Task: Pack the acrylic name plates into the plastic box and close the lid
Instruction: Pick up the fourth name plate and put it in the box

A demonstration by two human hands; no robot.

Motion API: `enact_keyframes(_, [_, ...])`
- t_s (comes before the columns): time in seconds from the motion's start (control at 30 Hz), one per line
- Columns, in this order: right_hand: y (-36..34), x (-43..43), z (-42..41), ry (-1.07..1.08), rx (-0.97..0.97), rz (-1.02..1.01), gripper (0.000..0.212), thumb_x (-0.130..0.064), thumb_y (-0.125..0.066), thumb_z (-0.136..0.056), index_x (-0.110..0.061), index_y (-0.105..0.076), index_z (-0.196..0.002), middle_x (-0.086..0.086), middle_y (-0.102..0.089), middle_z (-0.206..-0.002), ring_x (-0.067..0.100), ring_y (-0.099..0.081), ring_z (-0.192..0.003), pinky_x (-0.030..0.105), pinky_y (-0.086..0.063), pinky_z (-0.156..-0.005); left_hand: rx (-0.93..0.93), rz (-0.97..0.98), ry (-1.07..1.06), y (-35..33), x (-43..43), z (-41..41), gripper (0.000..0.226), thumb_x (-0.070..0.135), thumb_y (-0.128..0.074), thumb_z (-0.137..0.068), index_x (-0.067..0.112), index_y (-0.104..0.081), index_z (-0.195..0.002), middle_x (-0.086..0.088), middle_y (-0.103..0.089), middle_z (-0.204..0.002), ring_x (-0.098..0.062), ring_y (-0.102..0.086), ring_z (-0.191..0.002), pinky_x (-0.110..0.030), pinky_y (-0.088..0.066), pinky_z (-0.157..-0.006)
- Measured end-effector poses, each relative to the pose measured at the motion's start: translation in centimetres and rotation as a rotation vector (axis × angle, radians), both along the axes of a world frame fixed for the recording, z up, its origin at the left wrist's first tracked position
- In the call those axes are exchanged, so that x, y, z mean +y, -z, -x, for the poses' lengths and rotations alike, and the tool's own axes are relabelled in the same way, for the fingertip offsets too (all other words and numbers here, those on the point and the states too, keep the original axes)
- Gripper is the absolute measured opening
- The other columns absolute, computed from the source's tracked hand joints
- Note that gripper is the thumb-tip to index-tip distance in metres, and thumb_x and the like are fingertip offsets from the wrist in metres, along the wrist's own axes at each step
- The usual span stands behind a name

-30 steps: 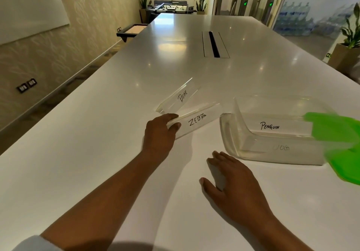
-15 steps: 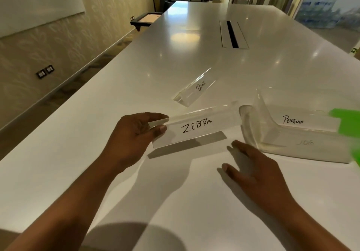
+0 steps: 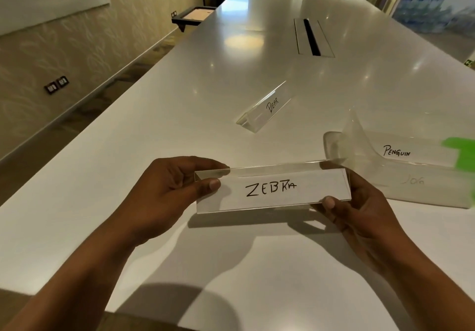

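Both hands are on one plate: the left hand [image 3: 169,189] pinches the left end of the clear acrylic tent-shaped name plate marked ZEBRA [image 3: 272,189], thumb on the front face and fingers behind; the right hand [image 3: 359,210] grips the right end the same way. Plate is lifted clear of the white tabletop [image 3: 180,99], roughly level, label facing the camera, shadow cast below it.

Clear rectangular plastic box [image 3: 411,192] sits at 3 o'clock from the plate, just beside its right end, open top. Inside it, a clear acrylic name plate marked PENGUIN [image 3: 395,150] is already packed. A second faint scrawl shows through the box's near wall lower down; can't tell whether that's another plate or what it says.

At 12 o'clock from the hands, well apart, the clear acrylic name plate marked BEAR [image 3: 264,109] lies on the tabletop, untouched.

Bright green lid [image 3: 460,150] shows at the right frame edge by the box, mostly cut off; it isn't covering the box, but whether it's hinged or loose can't be told.

Status, as I read it:
- Done: at least one plate in.
- In hand: ZEBRA, a short move right and down into the box.
- Left: BEAR, then the lid.

Call it somewhere near the midpoint. Fit risk: the plate looks about as long as the box, so it probably needs to go in parallel to PENGUIN.
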State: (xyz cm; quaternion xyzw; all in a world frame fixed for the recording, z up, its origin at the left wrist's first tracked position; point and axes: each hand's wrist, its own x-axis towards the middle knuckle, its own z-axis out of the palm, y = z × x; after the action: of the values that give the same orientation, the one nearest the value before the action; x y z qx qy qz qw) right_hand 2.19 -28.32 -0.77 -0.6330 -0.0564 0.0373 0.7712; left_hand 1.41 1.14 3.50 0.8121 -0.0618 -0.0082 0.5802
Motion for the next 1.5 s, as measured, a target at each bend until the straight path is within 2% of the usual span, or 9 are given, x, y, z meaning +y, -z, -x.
enact_keyframes(0.2, [-0.3,0.3,0.1,0.053,0.003,-0.073,0.09,-0.044,-0.095,-0.034,-0.008,-0.061,-0.11,0.003,-0.072,-0.077,0.014,-0.068,-0.068,0.028,-0.058,-0.071,-0.054,-0.012,0.009,-0.4,-0.3,0.2,0.028,0.03,-0.064,-0.077,0.026,-0.074,-0.103,0.019,-0.074,-0.101,0.0,-0.067,-0.098,-0.01,-0.049,-0.076])
enact_keyframes(0.3, [-0.8,0.5,0.4,0.064,-0.009,-0.191,0.078,-0.044,-0.095,-0.033,-0.017,-0.069,-0.101,-0.004,-0.07,-0.068,0.01,-0.067,-0.065,0.026,-0.057,-0.068,-0.072,0.074,0.008,-0.4,-0.7,0.2,0.033,0.029,-0.068,-0.077,0.028,-0.068,-0.111,0.016,-0.073,-0.108,-0.004,-0.066,-0.105,-0.019,-0.052,-0.086])
enact_keyframes(0.4, [-1.4,0.5,0.8,0.059,-0.029,-0.275,0.055,-0.047,-0.094,-0.035,-0.033,-0.075,-0.084,-0.009,-0.067,-0.061,0.005,-0.066,-0.063,0.022,-0.056,-0.067,-0.096,0.141,-0.023,0.1,-1.1,0.1,0.052,0.041,-0.078,-0.072,0.034,-0.059,-0.12,0.012,-0.068,-0.12,-0.009,-0.062,-0.116,-0.038,-0.049,-0.098])
enact_keyframes(0.6, [-2.4,-0.1,1.2,0.125,-0.008,-0.341,0.047,-0.045,-0.095,-0.032,-0.029,-0.07,-0.068,-0.011,-0.062,-0.059,0.008,-0.067,-0.066,0.021,-0.053,-0.06,0.027,0.46,-0.098,1.1,-2.9,0.2,0.096,0.059,-0.086,-0.045,0.03,-0.052,-0.129,0.004,-0.066,-0.126,-0.018,-0.064,-0.115,-0.035,-0.051,-0.095])
enact_keyframes(0.73, [-3.4,-0.3,1.3,0.125,-0.054,-0.314,0.046,-0.048,-0.095,-0.031,-0.035,-0.072,-0.069,-0.011,-0.062,-0.057,0.007,-0.065,-0.062,0.02,-0.052,-0.059,0.068,0.648,-0.004,0.7,-4.3,0.3,0.093,0.051,-0.089,-0.047,0.02,-0.056,-0.127,-0.007,-0.071,-0.118,-0.027,-0.067,-0.109,-0.032,-0.053,-0.092])
enact_keyframes(0.87, [-3.9,-0.7,1.3,0.13,-0.077,-0.305,0.047,-0.046,-0.095,-0.031,-0.034,-0.072,-0.07,-0.009,-0.061,-0.056,0.007,-0.064,-0.061,0.02,-0.052,-0.059,0.049,0.756,0.025,-0.1,-5.2,0.3,0.08,0.04,-0.092,-0.049,0.019,-0.062,-0.12,-0.01,-0.071,-0.116,-0.028,-0.068,-0.106,-0.026,-0.055,-0.082])
enact_keyframes(1.1, [-3.7,-1.1,1.5,0.137,-0.076,-0.312,0.049,-0.044,-0.095,-0.034,-0.03,-0.074,-0.076,-0.008,-0.063,-0.058,0.008,-0.065,-0.062,0.02,-0.051,-0.058,0.031,0.801,0.013,-0.1,-5.9,0.1,0.077,0.039,-0.092,-0.049,0.02,-0.063,-0.119,-0.009,-0.071,-0.117,-0.027,-0.067,-0.109,-0.028,-0.054,-0.087])
enact_keyframes(1.33, [-3.7,-1.2,1.5,0.127,-0.068,-0.294,0.049,-0.045,-0.094,-0.036,-0.032,-0.074,-0.079,-0.01,-0.064,-0.061,0.007,-0.065,-0.064,0.019,-0.05,-0.058,0.016,0.793,-0.012,0.0,-6.3,0.2,0.076,0.043,-0.092,-0.048,0.023,-0.065,-0.116,-0.006,-0.072,-0.115,-0.025,-0.068,-0.106,-0.025,-0.055,-0.082])
enact_keyframes(1.5, [-3.7,-1.1,1.7,0.126,-0.067,-0.28,0.043,-0.046,-0.094,-0.035,-0.035,-0.074,-0.071,-0.009,-0.065,-0.059,0.007,-0.066,-0.064,0.019,-0.05,-0.059,-0.009,0.784,-0.035,0.0,-6.4,0.1,0.077,0.045,-0.091,-0.048,0.024,-0.065,-0.117,-0.005,-0.071,-0.117,-0.024,-0.068,-0.107,-0.025,-0.055,-0.084])
